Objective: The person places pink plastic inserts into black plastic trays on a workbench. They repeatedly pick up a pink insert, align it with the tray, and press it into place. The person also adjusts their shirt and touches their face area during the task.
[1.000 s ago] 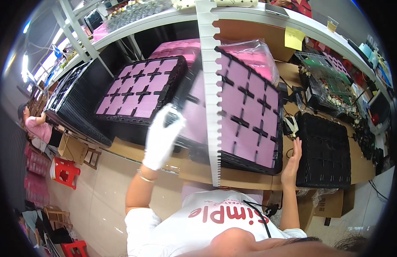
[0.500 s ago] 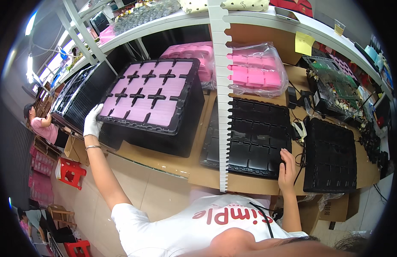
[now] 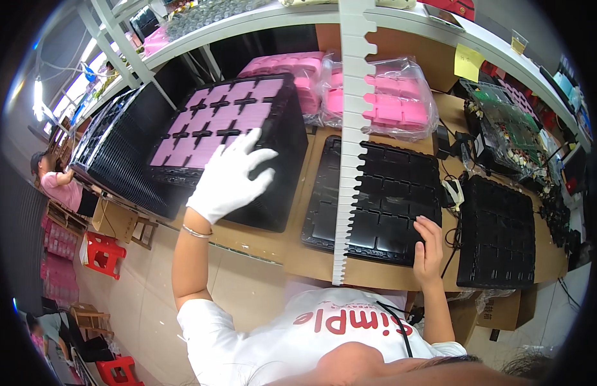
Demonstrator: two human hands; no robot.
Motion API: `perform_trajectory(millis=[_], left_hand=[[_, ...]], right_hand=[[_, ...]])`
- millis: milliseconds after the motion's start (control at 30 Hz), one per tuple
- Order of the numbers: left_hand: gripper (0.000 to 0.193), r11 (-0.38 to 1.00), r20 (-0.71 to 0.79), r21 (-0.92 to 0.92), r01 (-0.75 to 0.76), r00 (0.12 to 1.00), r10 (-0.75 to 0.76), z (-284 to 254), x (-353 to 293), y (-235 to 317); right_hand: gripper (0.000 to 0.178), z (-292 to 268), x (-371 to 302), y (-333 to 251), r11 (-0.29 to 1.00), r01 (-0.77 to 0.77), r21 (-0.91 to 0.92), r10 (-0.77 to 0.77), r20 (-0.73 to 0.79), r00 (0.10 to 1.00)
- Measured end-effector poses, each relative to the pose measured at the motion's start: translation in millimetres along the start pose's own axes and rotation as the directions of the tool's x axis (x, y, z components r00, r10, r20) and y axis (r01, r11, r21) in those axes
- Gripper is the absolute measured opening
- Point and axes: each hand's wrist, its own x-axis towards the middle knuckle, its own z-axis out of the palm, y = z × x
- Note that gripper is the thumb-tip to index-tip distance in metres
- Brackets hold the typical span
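My left hand [image 3: 233, 177], in a white glove with a bangle at the wrist, is open with its fingers spread. It hovers at the front of a tall stack of black plastic trays [image 3: 282, 167] and hides part of the top tray's front edge; whether it touches is unclear. Pink foam pieces [image 3: 199, 122] fill that top tray between black cross-shaped dividers. My bare right hand [image 3: 428, 249] lies with fingers extended at the right front edge of a black compartment tray [image 3: 395, 199] on the cardboard-covered table.
A white notched upright [image 3: 353, 128] crosses the view before the middle tray. Bagged pink foam [image 3: 401, 100] lies behind it. Another black tray [image 3: 498, 235] and a heap of circuit boards [image 3: 504, 116] are at right. More stacked trays [image 3: 128, 148] stand left; a person [image 3: 60, 183] is beyond.
My left hand has released the left edge of the foam-filled top tray and moved right, across the stack's front, fingers spreading. My right hand has stayed at the middle tray's edge.
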Motion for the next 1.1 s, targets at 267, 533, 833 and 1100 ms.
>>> perform_trajectory(millis=[267,533,833,1100], left_hand=[[0.040,0.998,-0.034,-0.050,-0.027,0.999,0.026,1,-19,9],[0.037,0.988,-0.363,0.148,0.032,0.931,0.025,42,-4,1],[0.034,0.678,0.093,-0.728,0.104,0.994,-0.053,72,-51,109],[0.020,-0.022,0.377,-0.906,0.424,0.779,-0.501,124,-51,107]], right_hand=[[0.027,-12,-15,9,0.992,-0.098,0.081,0.103,-0.048,0.994],[0.023,12,15,-12,0.975,0.065,0.212,-0.071,0.022,0.997],[0.013,41,7,-17,0.901,-0.237,0.364,0.187,0.168,0.968],[0.030,87,-17,-42,0.631,-0.610,0.479,0.263,0.608,0.749]])
